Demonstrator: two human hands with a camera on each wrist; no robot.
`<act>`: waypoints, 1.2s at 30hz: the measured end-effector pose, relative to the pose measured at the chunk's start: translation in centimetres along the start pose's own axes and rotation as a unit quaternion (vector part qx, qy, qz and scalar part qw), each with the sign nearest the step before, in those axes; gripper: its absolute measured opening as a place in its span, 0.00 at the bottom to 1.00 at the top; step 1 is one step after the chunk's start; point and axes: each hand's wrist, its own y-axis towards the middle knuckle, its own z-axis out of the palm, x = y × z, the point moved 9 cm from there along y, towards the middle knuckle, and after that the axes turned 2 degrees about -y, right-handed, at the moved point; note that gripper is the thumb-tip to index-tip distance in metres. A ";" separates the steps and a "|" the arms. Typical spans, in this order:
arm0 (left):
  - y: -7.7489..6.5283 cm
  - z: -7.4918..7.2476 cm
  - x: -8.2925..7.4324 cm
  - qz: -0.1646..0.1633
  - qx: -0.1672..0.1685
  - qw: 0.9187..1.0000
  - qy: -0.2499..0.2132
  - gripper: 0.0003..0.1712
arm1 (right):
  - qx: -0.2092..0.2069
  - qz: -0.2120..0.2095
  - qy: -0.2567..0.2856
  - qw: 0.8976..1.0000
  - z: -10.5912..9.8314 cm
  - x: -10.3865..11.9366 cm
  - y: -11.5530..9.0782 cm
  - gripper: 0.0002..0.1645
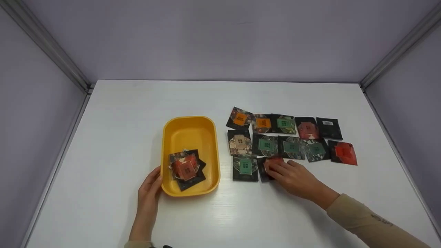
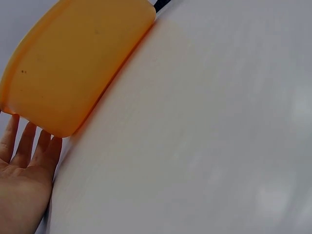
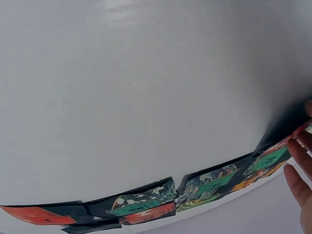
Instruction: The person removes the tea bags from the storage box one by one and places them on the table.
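A yellow plastic tub (image 1: 191,127) stands left of the middle on the white table. My left hand (image 1: 150,186) rests at its lower left side; the left wrist view shows straight fingers (image 2: 39,144) touching the wall. Several flat packets (image 1: 187,169), black with red and patterned prints, lie overlapping in the tub. My right hand (image 1: 298,179) holds a black and red packet (image 1: 263,170) down at the table, its fingers covering the packet's right half. Left of it lies a packet with a green label (image 1: 245,167).
Several more packets lie in two rows behind the right hand, among them an orange-labelled packet (image 1: 239,119), a plain black one (image 1: 329,128) and a bright red one (image 1: 344,153). Grey-white walls (image 1: 220,41) enclose the table (image 1: 120,103) at the back and sides.
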 end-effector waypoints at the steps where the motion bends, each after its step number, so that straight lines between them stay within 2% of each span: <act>1: 0.0 0.0 0.0 0.000 0.000 1.000 0.001 0.30 | 0.007 0.001 0.003 1.000 0.1 0.0 -0.1 0.31; 4: 0.0 0.0 0.0 -0.001 -0.001 1.000 0.002 0.30 | 0.031 0.007 0.008 0.999 0.4 0.0 -0.2 0.17; 7: 0.0 0.0 0.0 -0.002 0.001 1.000 0.003 0.30 | 0.060 0.017 0.012 0.998 0.7 0.0 -0.3 0.24; 12: 0.0 0.0 -0.1 -0.006 -0.001 1.000 0.008 0.30 | 0.089 0.026 0.014 0.996 0.7 0.0 0.0 0.25; 18: 0.1 0.0 -0.1 -0.011 -0.003 1.000 0.012 0.31 | 0.059 0.012 0.006 0.998 -0.4 0.2 1.3 0.23; 23: 0.2 -0.1 0.0 -0.011 -0.008 1.000 0.006 0.30 | 0.027 0.003 0.012 1.000 -1.8 1.0 3.1 0.20; 29: 0.1 -0.1 0.1 -0.016 -0.009 1.000 0.007 0.30 | 0.007 0.002 0.038 0.999 -3.6 2.1 6.0 0.17; 33: 0.2 -0.1 0.2 -0.019 -0.007 1.000 0.008 0.31 | -0.020 -0.005 0.048 0.999 -5.4 2.6 8.5 0.17; 36: 0.2 -0.1 0.2 -0.022 -0.007 1.000 0.009 0.31 | -0.024 -0.016 0.049 0.998 -6.4 3.0 10.6 0.16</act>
